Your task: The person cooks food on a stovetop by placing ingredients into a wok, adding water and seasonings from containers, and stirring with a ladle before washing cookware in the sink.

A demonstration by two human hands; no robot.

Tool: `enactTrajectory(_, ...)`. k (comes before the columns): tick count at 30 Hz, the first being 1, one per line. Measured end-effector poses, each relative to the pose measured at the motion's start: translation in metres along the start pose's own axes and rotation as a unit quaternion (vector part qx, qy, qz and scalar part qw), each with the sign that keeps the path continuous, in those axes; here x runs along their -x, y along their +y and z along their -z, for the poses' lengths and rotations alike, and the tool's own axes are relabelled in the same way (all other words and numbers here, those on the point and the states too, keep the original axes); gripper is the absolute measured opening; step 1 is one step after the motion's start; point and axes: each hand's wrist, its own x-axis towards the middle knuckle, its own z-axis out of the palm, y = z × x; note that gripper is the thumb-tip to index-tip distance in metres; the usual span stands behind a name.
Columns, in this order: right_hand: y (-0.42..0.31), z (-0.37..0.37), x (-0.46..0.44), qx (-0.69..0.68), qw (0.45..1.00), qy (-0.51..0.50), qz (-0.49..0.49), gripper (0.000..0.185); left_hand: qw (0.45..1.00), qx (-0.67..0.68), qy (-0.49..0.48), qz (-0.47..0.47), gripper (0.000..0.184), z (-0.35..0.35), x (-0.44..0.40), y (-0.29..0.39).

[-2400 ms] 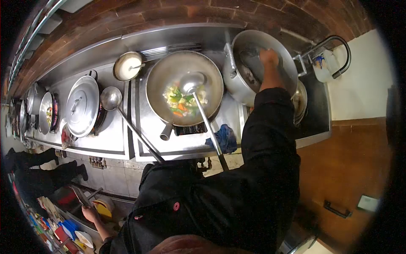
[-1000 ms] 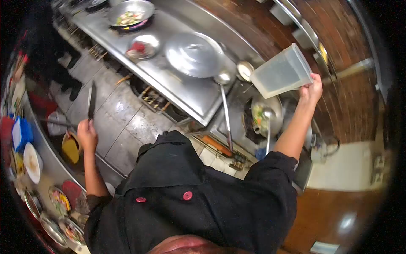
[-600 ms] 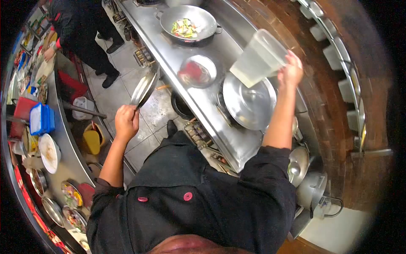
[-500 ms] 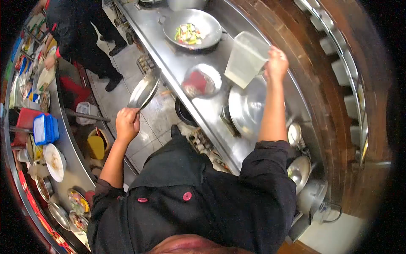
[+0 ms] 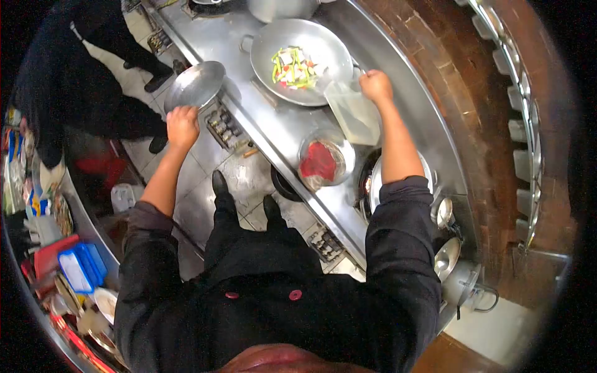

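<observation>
My left hand [image 5: 183, 127] is closed at the near edge of a round, shallow metal pan [image 5: 196, 86], held out over the floor beside the counter. A translucent plastic pitcher [image 5: 354, 115] is gripped in my right hand [image 5: 376, 87]. The pitcher tilts toward the wok [image 5: 339, 53], its mouth at the near rim. Cut green, white and red vegetables [image 5: 295, 67] lie in the wok; whether liquid is flowing is unclear. Just below the pitcher stands a metal bowl [image 5: 349, 160] with something red [image 5: 318, 163] in it.
A large pot [image 5: 283, 7] stands behind the wok on the steel counter [image 5: 249, 102]. To the right are a round metal vessel [image 5: 429, 174] under my forearm and a ladle [image 5: 444, 211]. Another person [image 5: 81, 93] stands at left, near a blue container [image 5: 84, 267].
My right hand has carried the pitcher up to the wok's near rim and tipped it. The pan in my left hand has turned flatter and moved forward. My view has shifted too.
</observation>
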Motion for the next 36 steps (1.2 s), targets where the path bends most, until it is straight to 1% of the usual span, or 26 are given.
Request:
enactTrajectory(2, -0.013, 0.006, 0.001, 0.019, 1.0, -0.006, 0.001, 0.027, 0.998, -0.015, -0.054, -0.007, 0.021, -0.022, -0.039, -0.022)
enactTrajectory(3, -0.016, 0.005, -0.001, 0.027, 1.0, -0.005, 0.0, 0.027, 0.999, -0.007, -0.053, -0.006, 0.021, -0.035, -0.053, -0.033)
enactTrajectory(5, -0.018, 0.006, -0.009, 0.097, 0.994, -0.04, -0.017, 0.028, 0.996, -0.007, -0.071, -0.059, 0.02, -0.062, -0.083, -0.048)
enactTrajectory(6, -0.022, 0.009, -0.012, 0.099, 0.994, -0.033, -0.024, 0.028, 0.995, 0.011, -0.047, -0.088, 0.02, -0.071, -0.093, -0.052)
enactTrajectory(7, -0.028, 0.014, -0.008, 0.113, 0.992, -0.044, -0.03, 0.028, 0.994, 0.016, -0.045, -0.099, 0.02, -0.077, -0.104, -0.056)
enactTrajectory(9, -0.033, 0.016, -0.003, 0.127, 0.989, -0.055, -0.051, 0.028, 0.984, -0.021, -0.112, -0.137, 0.019, -0.09, -0.119, -0.058)
enactTrajectory(10, -0.034, 0.015, -0.006, 0.134, 0.986, -0.068, -0.069, 0.028, 0.982, -0.018, -0.113, -0.149, 0.019, -0.093, -0.125, -0.055)
enactTrajectory(12, -0.034, 0.011, -0.013, 0.136, 0.983, -0.075, -0.094, 0.029, 0.964, -0.05, -0.223, -0.134, 0.021, -0.097, -0.139, -0.051)
enactTrajectory(13, -0.035, 0.009, -0.014, 0.137, 0.982, -0.087, -0.093, 0.03, 0.963, -0.052, -0.221, -0.144, 0.021, -0.1, -0.144, -0.051)
enactTrajectory(15, -0.037, 0.006, -0.019, 0.134, 0.981, -0.095, -0.102, 0.031, 0.948, -0.087, -0.275, -0.134, 0.023, -0.106, -0.152, -0.045)
enactTrajectory(16, -0.044, 0.007, -0.022, 0.148, 0.975, -0.121, -0.117, 0.031, 0.939, -0.071, -0.318, -0.108, 0.028, -0.098, -0.161, -0.041)
enactTrajectory(17, -0.048, 0.006, -0.024, 0.16, 0.967, -0.149, -0.131, 0.032, 0.938, -0.074, -0.317, -0.116, 0.028, -0.086, -0.169, -0.038)
enactTrajectory(19, -0.056, 0.007, -0.03, 0.141, 0.968, -0.144, -0.151, 0.032, 0.946, -0.017, -0.293, -0.141, 0.031, -0.062, -0.188, -0.04)
enactTrajectory(20, -0.061, 0.009, -0.033, 0.132, 0.967, -0.151, -0.154, 0.031, 0.958, 0.024, -0.24, -0.156, 0.033, -0.054, -0.197, -0.045)
enactTrajectory(22, -0.072, 0.011, -0.03, 0.123, 0.965, -0.162, -0.166, 0.031, 0.96, 0.112, -0.13, -0.222, 0.032, -0.027, -0.227, -0.056)
enactTrajectory(23, -0.081, 0.017, -0.034, 0.137, 0.963, -0.166, -0.161, 0.03, 0.963, 0.138, -0.101, -0.207, 0.03, 0.003, -0.246, -0.049)
enactTrajectory(24, -0.088, 0.021, -0.038, 0.153, 0.961, -0.173, -0.155, 0.029, 0.964, 0.172, -0.067, -0.193, 0.027, 0.019, -0.264, -0.046)
enactTrajectory(25, -0.094, 0.021, -0.041, 0.155, 0.96, -0.17, -0.157, 0.029, 0.961, 0.176, -0.005, -0.212, 0.025, 0.038, -0.281, -0.043)
enactTrajectory(27, -0.104, 0.022, -0.051, 0.198, 0.946, -0.212, -0.144, 0.027, 0.946, 0.225, 0.027, -0.232, 0.024, 0.07, -0.323, -0.034)
enactTrajectory(28, -0.099, 0.011, -0.059, 0.219, 0.949, -0.188, -0.128, 0.026, 0.942, 0.229, 0.037, -0.24, 0.024, 0.083, -0.346, -0.026)
enactTrajectory(29, -0.104, 0.015, -0.064, 0.22, 0.95, -0.176, -0.137, 0.026, 0.933, 0.254, 0.062, -0.249, 0.024, 0.095, -0.367, -0.017)
enactTrajectory(31, -0.119, 0.017, -0.064, 0.218, 0.939, -0.218, -0.151, 0.025, 0.915, 0.287, 0.087, -0.269, 0.024, 0.099, -0.406, 0.0)
enactTrajectory(33, -0.119, 0.004, -0.071, 0.229, 0.934, -0.205, -0.18, 0.029, 0.889, 0.31, 0.155, -0.3, 0.024, 0.097, -0.456, 0.021)
enactTrajectory(35, -0.147, 0.026, -0.067, 0.239, 0.925, -0.199, -0.217, 0.031, 0.887, 0.367, 0.097, -0.264, 0.028, 0.102, -0.5, 0.05)
enactTrajectory(36, -0.149, 0.031, -0.066, 0.242, 0.925, -0.189, -0.225, 0.031, 0.886, 0.367, 0.101, -0.265, 0.031, 0.1, -0.522, 0.066)
